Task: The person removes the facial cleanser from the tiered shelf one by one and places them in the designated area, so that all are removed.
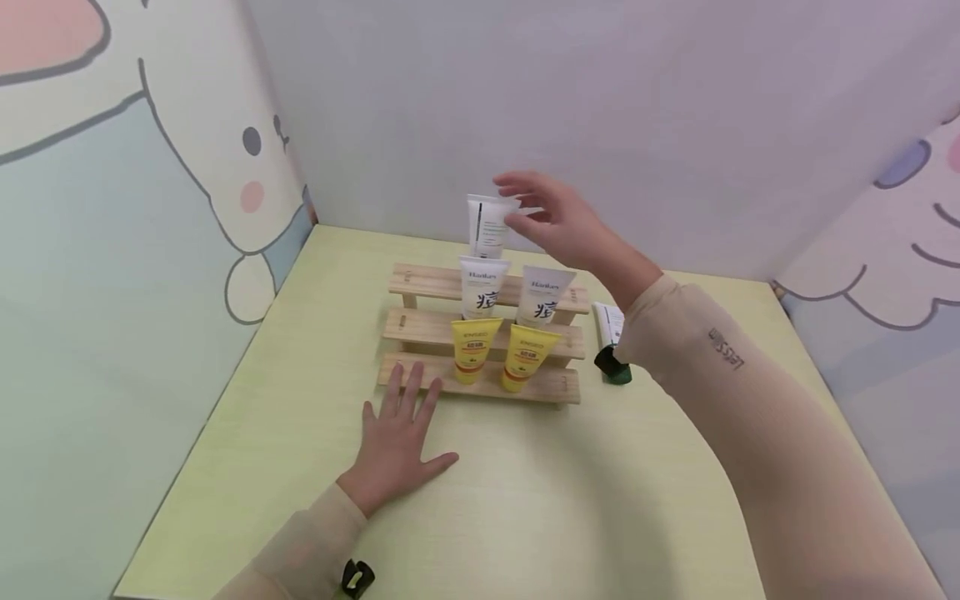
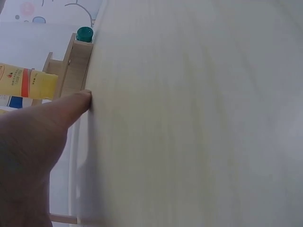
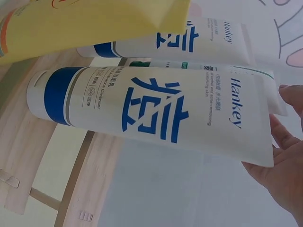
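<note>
A white squeeze tube [image 1: 487, 227] stands upright on the top step of a wooden three-step rack [image 1: 420, 327]. My right hand [image 1: 558, 218] is at that tube's upper right edge, fingers and thumb spread apart around it; whether they touch it I cannot tell. Two white Hankey tubes [image 3: 156, 113] with blue lettering stand on the middle step, caps down. On the lowest step are two yellow tubes [image 1: 474, 348], the right one leaning. Palm down on the table, my left hand [image 1: 396, 450] has its fingers spread, the fingertips at the rack's front edge.
Another white tube [image 1: 609, 321] with a green cap [image 2: 85, 34] lies on the table right of the rack, partly behind my right sleeve. A pale wall [image 1: 600, 100] rises behind the rack. Cartoon-printed panels [image 1: 210, 167] border the table [image 1: 525, 500] on both sides.
</note>
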A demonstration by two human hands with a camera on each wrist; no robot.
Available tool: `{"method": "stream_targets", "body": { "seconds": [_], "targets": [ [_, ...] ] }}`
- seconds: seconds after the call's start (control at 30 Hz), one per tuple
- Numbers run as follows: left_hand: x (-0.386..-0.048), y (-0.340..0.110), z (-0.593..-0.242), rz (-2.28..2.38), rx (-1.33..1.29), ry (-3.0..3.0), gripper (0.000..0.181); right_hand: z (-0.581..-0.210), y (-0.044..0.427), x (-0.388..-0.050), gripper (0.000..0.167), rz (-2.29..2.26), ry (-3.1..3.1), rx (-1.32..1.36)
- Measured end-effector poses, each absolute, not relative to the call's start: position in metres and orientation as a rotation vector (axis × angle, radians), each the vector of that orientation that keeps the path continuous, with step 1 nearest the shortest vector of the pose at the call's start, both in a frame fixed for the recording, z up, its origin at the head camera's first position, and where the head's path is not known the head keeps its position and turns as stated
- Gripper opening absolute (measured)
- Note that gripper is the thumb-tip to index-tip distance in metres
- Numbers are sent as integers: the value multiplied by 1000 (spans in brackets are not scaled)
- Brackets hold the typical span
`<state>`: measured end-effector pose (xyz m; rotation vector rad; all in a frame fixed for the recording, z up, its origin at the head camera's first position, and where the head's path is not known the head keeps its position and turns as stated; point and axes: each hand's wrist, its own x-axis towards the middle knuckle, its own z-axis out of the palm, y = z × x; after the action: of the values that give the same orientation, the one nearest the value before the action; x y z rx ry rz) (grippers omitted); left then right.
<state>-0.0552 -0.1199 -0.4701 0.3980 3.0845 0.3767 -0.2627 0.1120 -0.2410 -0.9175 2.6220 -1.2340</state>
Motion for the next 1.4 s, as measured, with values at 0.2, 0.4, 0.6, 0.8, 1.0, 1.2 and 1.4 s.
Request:
{"method": "stream_targets", "body": {
  "seconds": [0.2, 0.4, 0.6, 0.8, 1.0, 1.2, 1.4],
  "targets": [
    [-53, -116, -469, 367, 410, 3092, 108, -242, 101, -262, 42, -1159, 2638, -876],
    [-55, -114, -469, 333, 419, 3101, 109, -244, 100, -262, 41, -1124, 2689, -783],
    [-56, -114, -468, 343, 424, 3095, 108, -251, 103, -264, 42, -1173, 2745, -755],
    [-54, -115, -474, 349, 430, 3087, 108, -249, 121, -267, 44, -1336, 2778, -570],
    [-54, -119, -475, 359, 429, 3085, 108, -229, 168, -266, 42, -1541, 2838, -378],
    [-55, -124, -471, 373, 429, 3092, 108, -226, 243, -256, 47, -1334, 2896, -169],
    [-57, -129, -471, 365, 432, 3084, 109, -259, 306, -242, 51, -978, 2799, -88]
  ]
}}
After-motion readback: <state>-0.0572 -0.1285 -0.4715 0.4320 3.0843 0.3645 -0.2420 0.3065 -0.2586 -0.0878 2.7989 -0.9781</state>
